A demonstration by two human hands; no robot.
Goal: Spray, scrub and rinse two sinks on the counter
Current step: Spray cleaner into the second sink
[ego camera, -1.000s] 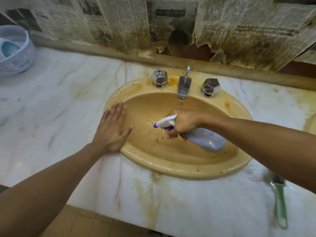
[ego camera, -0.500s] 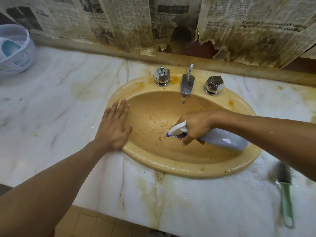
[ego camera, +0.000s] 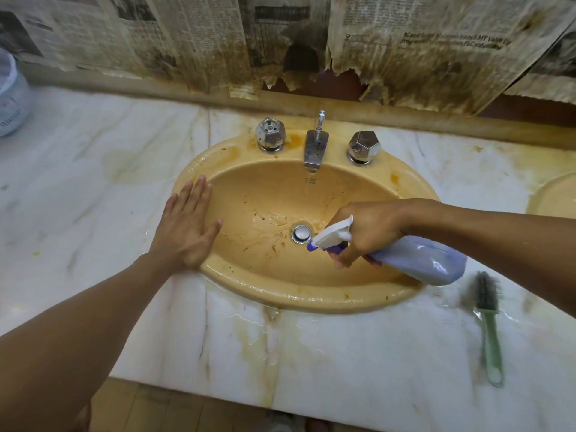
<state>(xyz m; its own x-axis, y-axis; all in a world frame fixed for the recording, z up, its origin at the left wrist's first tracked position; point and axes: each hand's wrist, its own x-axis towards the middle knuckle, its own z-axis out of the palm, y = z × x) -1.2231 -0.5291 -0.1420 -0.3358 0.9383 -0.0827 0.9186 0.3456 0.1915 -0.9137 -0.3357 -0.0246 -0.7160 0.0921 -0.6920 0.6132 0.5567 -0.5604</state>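
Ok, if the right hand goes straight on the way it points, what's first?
Likely the sink basin past the drain: the right hand aims the spray bottle leftward. Depth is unclear; the left hand lies beyond.

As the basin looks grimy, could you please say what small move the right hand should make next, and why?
Probably squeeze the trigger, aiming at the basin's near wall: the right hand grips the spray bottle with its nozzle by the drain, brown specks dot the sink, and the brush lies on the counter.
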